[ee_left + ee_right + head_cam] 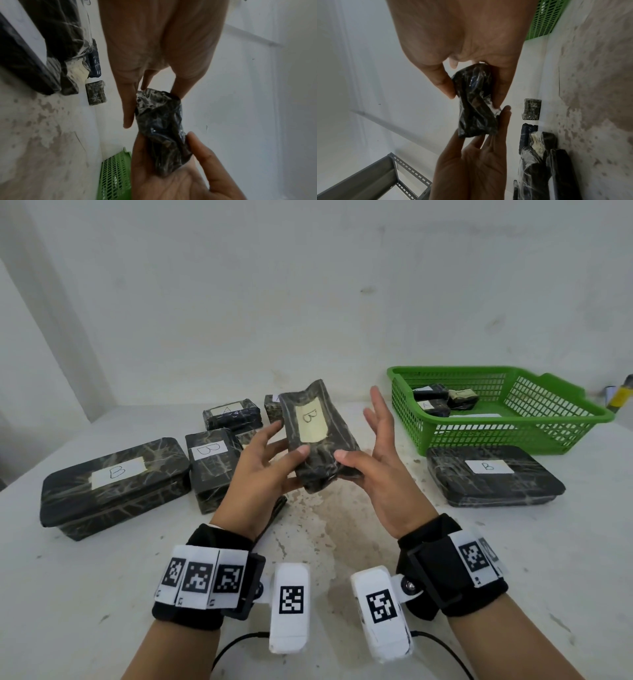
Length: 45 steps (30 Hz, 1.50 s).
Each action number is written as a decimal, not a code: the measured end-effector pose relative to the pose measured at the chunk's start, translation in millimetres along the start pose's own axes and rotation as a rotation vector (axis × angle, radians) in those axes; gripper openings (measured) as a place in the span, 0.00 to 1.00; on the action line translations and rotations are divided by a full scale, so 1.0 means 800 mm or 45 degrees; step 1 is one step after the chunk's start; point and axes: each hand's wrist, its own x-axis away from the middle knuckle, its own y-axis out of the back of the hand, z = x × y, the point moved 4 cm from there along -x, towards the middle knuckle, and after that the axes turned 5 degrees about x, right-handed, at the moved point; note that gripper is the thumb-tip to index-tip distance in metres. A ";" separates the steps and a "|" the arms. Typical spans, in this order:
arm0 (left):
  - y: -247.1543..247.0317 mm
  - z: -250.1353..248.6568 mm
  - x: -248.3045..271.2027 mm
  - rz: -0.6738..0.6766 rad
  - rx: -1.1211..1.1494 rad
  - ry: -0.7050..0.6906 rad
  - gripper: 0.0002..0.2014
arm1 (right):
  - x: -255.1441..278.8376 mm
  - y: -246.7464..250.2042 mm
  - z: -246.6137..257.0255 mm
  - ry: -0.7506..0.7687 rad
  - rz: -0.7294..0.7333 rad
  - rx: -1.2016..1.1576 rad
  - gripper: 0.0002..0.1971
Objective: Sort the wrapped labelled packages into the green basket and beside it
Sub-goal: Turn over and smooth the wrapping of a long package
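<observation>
A black wrapped package labelled B (318, 436) is held upright above the table's middle. My left hand (274, 460) pinches its lower left, thumb on the front and fingers behind. My right hand (373, 470) holds its lower right, thumb on the front, fingers stretched up behind it. The wrist views show the package (161, 128) (476, 105) between both hands. The green basket (513, 436) stands at the right with small packages inside, one labelled A (428, 405). A flat B package (493, 477) lies in front of the basket.
On the left lie a large B box (113, 484), a smaller B package (212, 463), an A package (233, 414) and a small package (272, 405) behind. The wall runs close behind the table. A grey metal shelf frame (368, 175) stands off to the side.
</observation>
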 end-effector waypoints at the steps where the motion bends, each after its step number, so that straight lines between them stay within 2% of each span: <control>1: 0.000 0.000 0.000 0.011 -0.008 -0.019 0.30 | -0.002 0.004 -0.004 -0.047 -0.040 0.018 0.41; 4: 0.003 0.000 -0.001 0.048 -0.061 -0.065 0.33 | -0.006 0.015 -0.012 -0.144 -0.133 0.044 0.36; 9: 0.001 0.000 -0.002 0.149 -0.104 -0.088 0.39 | -0.006 0.030 -0.008 -0.111 -0.246 0.228 0.29; 14: -0.001 -0.001 -0.002 0.222 -0.136 -0.106 0.39 | -0.007 0.032 -0.008 -0.169 -0.201 0.128 0.27; 19: -0.002 -0.003 0.001 0.208 -0.230 -0.124 0.35 | -0.002 0.025 -0.004 -0.144 -0.155 0.195 0.23; 25: -0.014 -0.015 0.010 0.256 -0.201 -0.166 0.32 | -0.001 0.020 -0.004 -0.068 -0.150 0.165 0.25; 28: -0.015 -0.018 0.011 0.254 -0.203 -0.122 0.31 | -0.002 0.020 -0.012 -0.067 -0.168 0.153 0.29; 32: -0.017 -0.017 0.011 0.290 -0.191 -0.086 0.30 | -0.003 0.019 -0.017 -0.046 -0.186 0.128 0.28; 37: -0.016 -0.012 0.009 0.197 -0.157 -0.185 0.18 | -0.001 0.012 -0.014 -0.013 -0.102 0.104 0.27; 43: -0.013 -0.014 0.009 0.145 -0.117 -0.276 0.15 | 0.003 0.006 -0.001 -0.120 0.082 0.053 0.32; 45: -0.013 -0.014 0.009 0.149 -0.121 -0.307 0.14 | 0.004 0.004 0.006 -0.112 0.102 0.007 0.31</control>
